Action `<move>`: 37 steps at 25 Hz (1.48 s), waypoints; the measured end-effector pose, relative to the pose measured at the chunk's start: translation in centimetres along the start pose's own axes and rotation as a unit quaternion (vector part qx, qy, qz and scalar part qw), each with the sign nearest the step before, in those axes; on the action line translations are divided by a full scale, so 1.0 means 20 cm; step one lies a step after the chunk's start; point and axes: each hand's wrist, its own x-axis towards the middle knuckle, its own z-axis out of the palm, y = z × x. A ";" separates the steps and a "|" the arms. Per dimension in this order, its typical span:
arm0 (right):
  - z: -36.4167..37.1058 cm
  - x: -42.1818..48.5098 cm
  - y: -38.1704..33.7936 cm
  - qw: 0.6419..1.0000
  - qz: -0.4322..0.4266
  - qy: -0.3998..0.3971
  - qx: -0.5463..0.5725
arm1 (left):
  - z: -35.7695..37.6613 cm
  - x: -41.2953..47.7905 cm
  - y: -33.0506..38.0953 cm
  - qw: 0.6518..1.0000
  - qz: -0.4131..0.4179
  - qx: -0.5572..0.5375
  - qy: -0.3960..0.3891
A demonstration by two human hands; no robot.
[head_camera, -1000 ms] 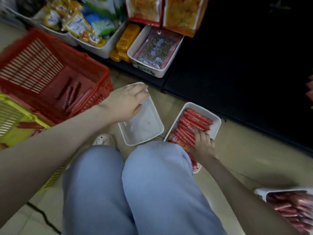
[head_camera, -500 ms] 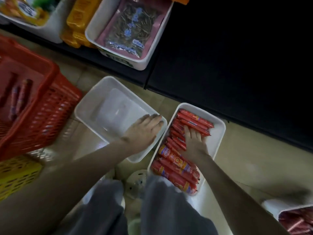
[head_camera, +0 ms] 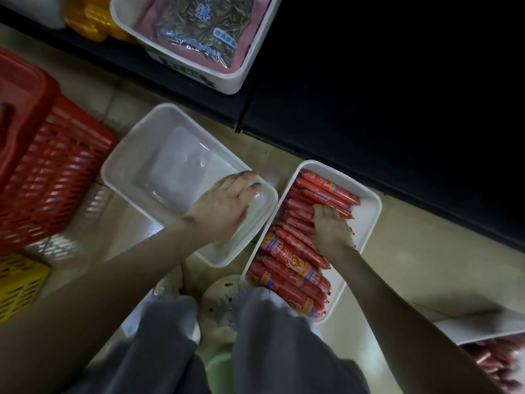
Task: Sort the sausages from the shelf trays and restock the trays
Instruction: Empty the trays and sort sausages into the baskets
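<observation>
The person is wearing loose trousers point(head_camera: 284, 351) in a muted grey-blue cloth. They are filling the bottom centre of the frame and bunching into soft, deep folds over both knees. Between the trouser legs, in the lower middle, a pale cream shoe point(head_camera: 224, 291) is showing its rounded toe, which is dotted with small holes like a moulded clog. Both arms are showing bare along their whole visible length. The left forearm point(head_camera: 119, 280) is coming in from the lower left edge and ending in the left hand point(head_camera: 227, 206). The right forearm point(head_camera: 397, 302) is coming in from the lower right corner and ending in the right hand point(head_camera: 329, 226). Both hands are going uncovered too.
</observation>
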 end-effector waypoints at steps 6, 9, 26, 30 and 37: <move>-0.51 -0.27 -0.12 0.895 0.122 0.029 0.428 | -0.56 -0.09 0.15 0.925 -0.204 -0.318 0.037; -0.95 -0.52 -0.28 0.764 0.024 -0.005 0.644 | -0.92 -0.19 0.36 0.805 -0.222 -0.550 0.020; -1.58 -1.61 -1.38 0.662 -0.265 -0.210 0.669 | -1.63 -1.64 0.63 0.626 -0.078 -0.743 0.225; -1.52 -1.73 -1.79 0.677 -0.327 -0.265 0.604 | -1.59 -2.04 0.51 0.574 -0.080 -0.754 0.310; -1.31 -1.77 -2.25 0.667 -0.323 -0.366 0.564 | -1.39 -2.40 0.35 0.488 -0.137 -0.756 0.414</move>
